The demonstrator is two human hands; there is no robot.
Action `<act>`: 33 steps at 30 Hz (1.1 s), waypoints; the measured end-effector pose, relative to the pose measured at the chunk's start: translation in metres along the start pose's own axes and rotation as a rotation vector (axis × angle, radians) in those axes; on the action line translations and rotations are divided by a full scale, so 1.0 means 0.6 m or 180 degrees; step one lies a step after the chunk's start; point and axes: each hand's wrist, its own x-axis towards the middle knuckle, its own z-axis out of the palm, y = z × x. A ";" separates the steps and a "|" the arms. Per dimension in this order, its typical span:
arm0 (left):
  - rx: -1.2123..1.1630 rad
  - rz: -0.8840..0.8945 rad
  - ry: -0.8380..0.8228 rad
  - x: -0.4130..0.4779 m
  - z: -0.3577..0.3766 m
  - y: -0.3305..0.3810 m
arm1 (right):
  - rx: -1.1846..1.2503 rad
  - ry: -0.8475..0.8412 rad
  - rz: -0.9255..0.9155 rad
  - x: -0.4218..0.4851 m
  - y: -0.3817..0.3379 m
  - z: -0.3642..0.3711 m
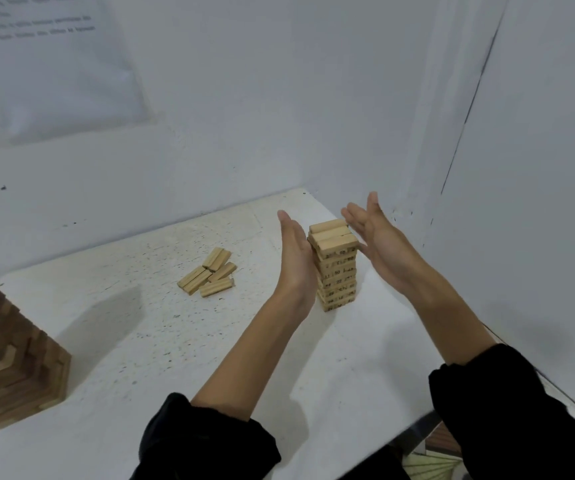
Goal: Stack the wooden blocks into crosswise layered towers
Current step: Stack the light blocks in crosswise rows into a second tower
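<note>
Two flat hands bracket the numbered tower, which stands on the white speckled counter. The left hand is held at the tower's left face, palm turned toward it, fingers straight and together, holding nothing; whether the palm presses the wood or just misses it I cannot tell. The right hand is off the tower's right side, near its upper part but apart from it, fingers straight, slightly spread and likewise empty. The top layer has three blocks lying side by side, crosswise to the layer under it, and its farthest block looks a little proud of the others.

The step in hand seems to be squaring the tower up between the palms. To do it well, both palms should meet opposite faces together and with even, light pressure, so the tower is not shoved toward one side; flat palms covering several layers will align more than the fingers alone would. Then the same squeeze on the other two faces would tuck in the crosswise layers.

Several loose blocks lie in a small heap left of the tower, ready for further layers. Far to the tower's left stands a darker tower, partly out of view.
</note>
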 end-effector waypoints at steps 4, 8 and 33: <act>-0.0098 0.0060 -0.0155 -0.010 0.018 0.004 | 0.0150 -0.0095 0.0169 0.002 0.003 0.013; -0.0127 -0.0019 -0.0171 -0.008 0.018 0.003 | 0.0399 -0.0069 0.0269 0.000 0.000 0.024; 0.1190 0.0952 0.0782 0.002 -0.090 0.081 | -0.0542 0.0060 -0.0456 -0.003 -0.111 0.051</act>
